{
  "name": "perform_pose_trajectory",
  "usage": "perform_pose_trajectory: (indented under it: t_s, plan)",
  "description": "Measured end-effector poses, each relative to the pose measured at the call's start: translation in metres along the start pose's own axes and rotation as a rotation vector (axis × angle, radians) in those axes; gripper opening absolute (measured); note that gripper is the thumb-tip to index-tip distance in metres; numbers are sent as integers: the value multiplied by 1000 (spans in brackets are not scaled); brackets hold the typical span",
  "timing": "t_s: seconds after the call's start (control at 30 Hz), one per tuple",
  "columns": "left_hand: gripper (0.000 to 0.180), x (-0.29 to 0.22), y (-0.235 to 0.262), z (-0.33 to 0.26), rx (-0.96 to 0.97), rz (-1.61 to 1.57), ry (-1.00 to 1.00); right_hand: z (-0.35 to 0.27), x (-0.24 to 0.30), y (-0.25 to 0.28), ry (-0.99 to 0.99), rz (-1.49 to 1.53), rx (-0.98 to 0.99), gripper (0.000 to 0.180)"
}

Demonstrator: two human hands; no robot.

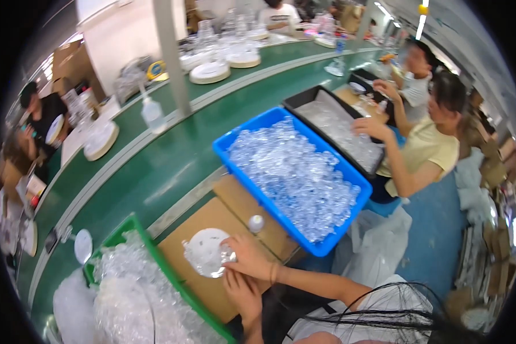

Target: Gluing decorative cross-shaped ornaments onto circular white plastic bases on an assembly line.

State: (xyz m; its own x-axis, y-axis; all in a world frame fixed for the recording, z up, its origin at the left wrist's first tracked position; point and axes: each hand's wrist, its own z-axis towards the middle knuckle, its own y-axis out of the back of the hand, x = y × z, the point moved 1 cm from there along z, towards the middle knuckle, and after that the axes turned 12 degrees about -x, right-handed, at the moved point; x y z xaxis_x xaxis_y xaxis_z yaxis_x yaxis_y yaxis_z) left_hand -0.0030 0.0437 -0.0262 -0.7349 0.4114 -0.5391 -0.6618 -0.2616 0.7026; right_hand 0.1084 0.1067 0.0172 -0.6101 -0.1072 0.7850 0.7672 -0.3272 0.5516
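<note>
A round white disc (205, 247) fringed with clear plastic pieces lies on a brown cardboard sheet (223, 218). My right hand (247, 257) grips a clear piece at the disc's right edge. My left hand (243, 293) rests just below it on the cardboard, fingers partly curled, near the disc's lower edge; whether it holds anything is hidden. A small clear piece (256, 223) sits alone on the cardboard above my right hand.
A blue bin (235, 137) full of clear pieces stands to the right, a green bin (133, 225) of bagged clear parts to the left. A green conveyor belt (172, 155) runs behind. Another person (424, 146) reaches into a black tray (304, 98). White discs and a spray bottle (152, 112) sit beyond.
</note>
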Motion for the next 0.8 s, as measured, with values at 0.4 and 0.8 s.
perform_pose_trajectory:
  t_s: [0.4,0.8]
  plan:
    - [44,-12,-1,5,32,20,39,5,-50,-8,122,135,-84,48]
    - [52,-2,6,-3,13,64,43,9,0,2,49,-112,137,39]
